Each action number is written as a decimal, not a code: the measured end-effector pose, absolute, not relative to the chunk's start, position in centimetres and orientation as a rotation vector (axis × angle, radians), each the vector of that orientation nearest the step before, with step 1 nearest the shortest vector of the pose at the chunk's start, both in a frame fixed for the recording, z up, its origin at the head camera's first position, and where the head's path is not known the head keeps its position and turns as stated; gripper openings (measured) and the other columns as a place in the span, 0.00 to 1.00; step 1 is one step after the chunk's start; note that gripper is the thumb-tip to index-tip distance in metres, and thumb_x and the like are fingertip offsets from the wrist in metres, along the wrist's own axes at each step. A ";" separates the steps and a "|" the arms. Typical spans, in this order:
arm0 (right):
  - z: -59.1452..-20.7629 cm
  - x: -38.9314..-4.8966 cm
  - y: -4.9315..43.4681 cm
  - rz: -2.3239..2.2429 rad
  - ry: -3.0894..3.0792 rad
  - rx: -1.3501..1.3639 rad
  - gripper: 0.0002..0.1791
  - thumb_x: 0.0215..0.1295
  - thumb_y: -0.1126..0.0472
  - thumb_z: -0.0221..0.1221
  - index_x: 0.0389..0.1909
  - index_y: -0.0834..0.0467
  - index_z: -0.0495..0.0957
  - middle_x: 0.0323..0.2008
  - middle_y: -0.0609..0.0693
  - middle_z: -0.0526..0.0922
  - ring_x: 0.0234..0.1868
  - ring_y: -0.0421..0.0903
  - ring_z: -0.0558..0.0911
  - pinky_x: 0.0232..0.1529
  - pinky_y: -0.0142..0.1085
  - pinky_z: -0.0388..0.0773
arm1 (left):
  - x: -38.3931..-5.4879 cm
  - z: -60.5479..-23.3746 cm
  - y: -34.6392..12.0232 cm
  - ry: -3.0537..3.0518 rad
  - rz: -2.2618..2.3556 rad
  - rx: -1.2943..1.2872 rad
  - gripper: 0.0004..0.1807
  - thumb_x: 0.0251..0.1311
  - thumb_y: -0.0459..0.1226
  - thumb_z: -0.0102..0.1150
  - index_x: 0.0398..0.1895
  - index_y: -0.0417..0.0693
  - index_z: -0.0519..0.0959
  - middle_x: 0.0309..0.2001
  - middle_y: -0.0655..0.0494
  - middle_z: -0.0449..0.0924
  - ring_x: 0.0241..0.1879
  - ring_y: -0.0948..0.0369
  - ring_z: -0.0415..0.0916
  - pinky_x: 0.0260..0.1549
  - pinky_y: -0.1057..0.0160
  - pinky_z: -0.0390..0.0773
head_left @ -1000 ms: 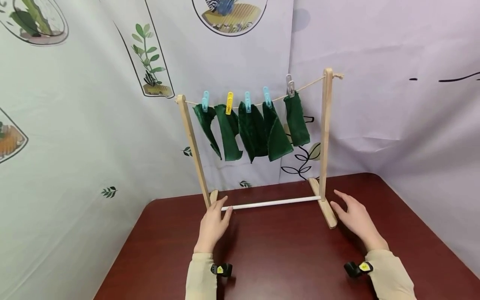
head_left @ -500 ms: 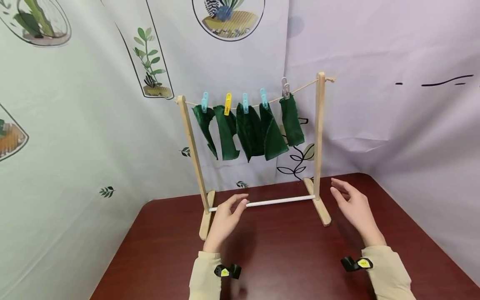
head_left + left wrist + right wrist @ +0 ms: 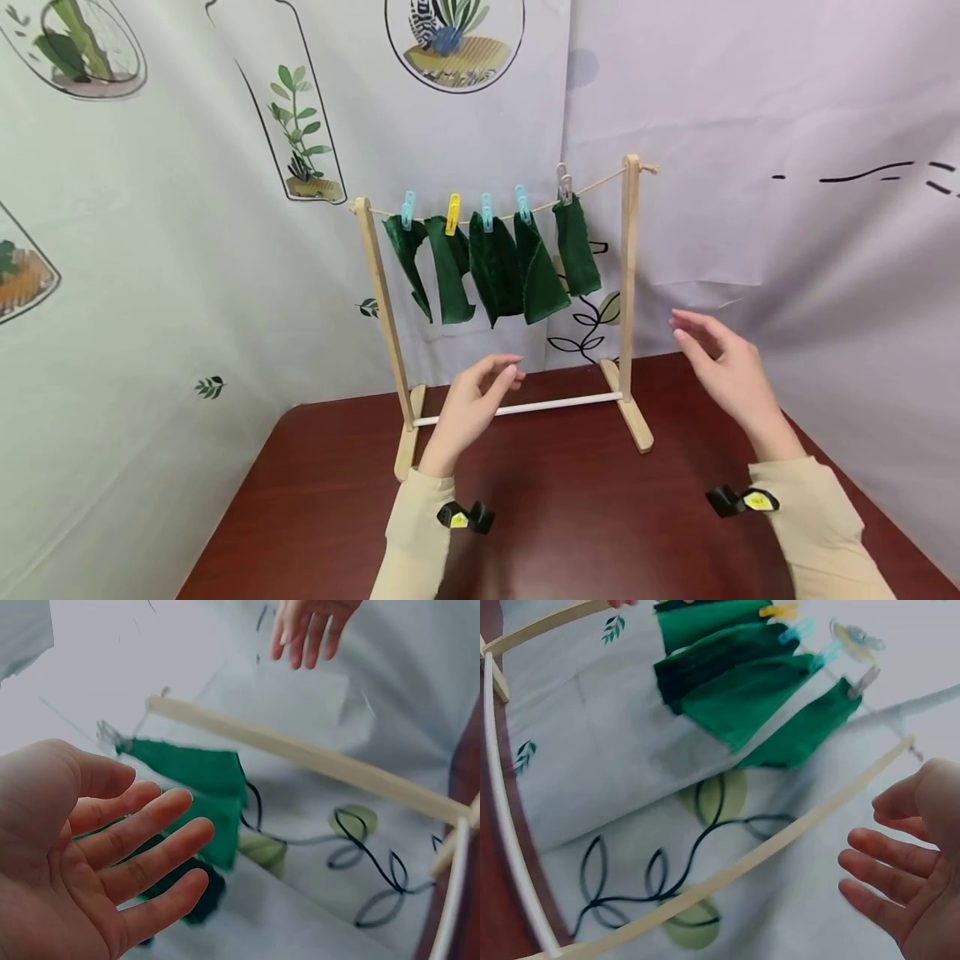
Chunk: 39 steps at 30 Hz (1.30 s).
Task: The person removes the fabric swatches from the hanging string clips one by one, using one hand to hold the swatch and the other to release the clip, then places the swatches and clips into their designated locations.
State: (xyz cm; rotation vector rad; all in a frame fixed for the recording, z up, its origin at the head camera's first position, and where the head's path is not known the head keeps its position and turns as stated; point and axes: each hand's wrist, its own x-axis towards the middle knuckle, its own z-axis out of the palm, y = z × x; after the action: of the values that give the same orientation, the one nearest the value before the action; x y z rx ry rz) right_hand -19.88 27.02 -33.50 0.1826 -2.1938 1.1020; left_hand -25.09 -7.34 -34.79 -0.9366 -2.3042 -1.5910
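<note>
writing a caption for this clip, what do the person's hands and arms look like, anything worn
The left hand and right hand are ungloved. The left sleeve and right sleeve are plain cream, reaching the wrists. A left camera and right camera, small, black and yellow, sit at the wrists.

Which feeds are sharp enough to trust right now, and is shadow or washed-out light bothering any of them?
Head: clearest, yellow clothespin crisp, soft shadow on the table near the left hand; left wrist: green cloths blurred, backdrop washed pale towards upper left; right wrist: soft too, the yellow clothespin smeared.
</note>
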 end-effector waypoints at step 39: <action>-11.5 -25.7 22.4 1.116 -2.274 0.441 0.25 0.76 0.49 0.55 0.70 0.51 0.73 0.65 0.50 0.78 0.63 0.44 0.77 0.63 0.37 0.70 | -30.2 -23.1 0.5 -2.171 -1.386 -0.964 0.16 0.75 0.39 0.54 0.60 0.42 0.77 0.57 0.49 0.80 0.53 0.60 0.79 0.52 0.65 0.78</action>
State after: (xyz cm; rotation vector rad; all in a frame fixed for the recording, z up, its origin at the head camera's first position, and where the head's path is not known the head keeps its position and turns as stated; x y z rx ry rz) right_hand -25.71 22.43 -11.53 0.4413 -2.2740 1.1159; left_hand -30.16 0.52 -23.07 -0.9642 -2.1707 -1.3857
